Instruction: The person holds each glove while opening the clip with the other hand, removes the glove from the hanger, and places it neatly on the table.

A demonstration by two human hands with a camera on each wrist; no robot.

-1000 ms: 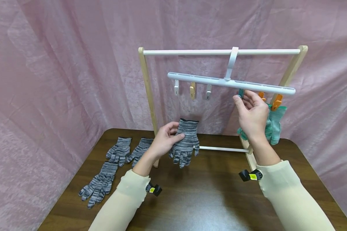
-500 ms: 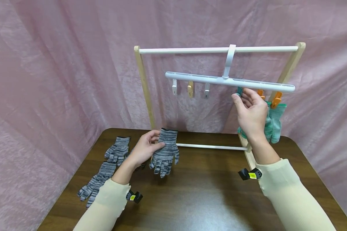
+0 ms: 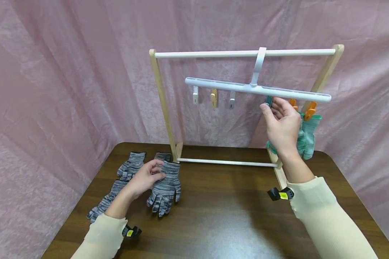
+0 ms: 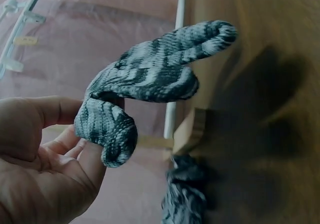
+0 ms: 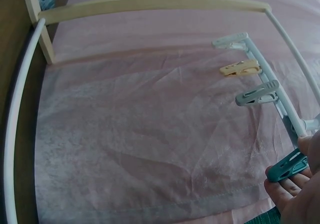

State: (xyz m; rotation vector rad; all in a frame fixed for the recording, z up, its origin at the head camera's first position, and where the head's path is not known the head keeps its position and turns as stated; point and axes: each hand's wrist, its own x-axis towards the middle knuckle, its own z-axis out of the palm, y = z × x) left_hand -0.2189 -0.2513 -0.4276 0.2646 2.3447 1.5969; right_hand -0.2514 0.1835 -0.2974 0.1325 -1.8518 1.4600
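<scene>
My left hand (image 3: 153,173) pinches the cuff of a grey striped glove (image 3: 164,187), which lies low on the brown table (image 3: 227,223) beside the rack's left foot. The left wrist view shows that glove (image 4: 150,79) draped over my fingers (image 4: 87,151). My right hand (image 3: 268,106) is raised to the white clip hanger (image 3: 233,86) and pinches a teal clip (image 3: 269,101) between thumb and fingers. In the right wrist view the teal clip (image 5: 287,167) sits at my fingertips (image 5: 282,191). A green glove (image 3: 307,138) hangs from orange clips (image 3: 310,110) behind my right hand.
Three more grey gloves lie at the table's left: one (image 3: 131,165), another (image 3: 107,202) and a third (image 3: 163,156). The wooden rack (image 3: 160,104) with its white top rod (image 3: 214,54) spans the back. White and tan clips (image 3: 214,98) hang free. Pink cloth surrounds the table.
My left hand has carried the grey glove down and left, from mid-air before the rack to the table beside the other gloves. My right hand stayed on the teal clip.
</scene>
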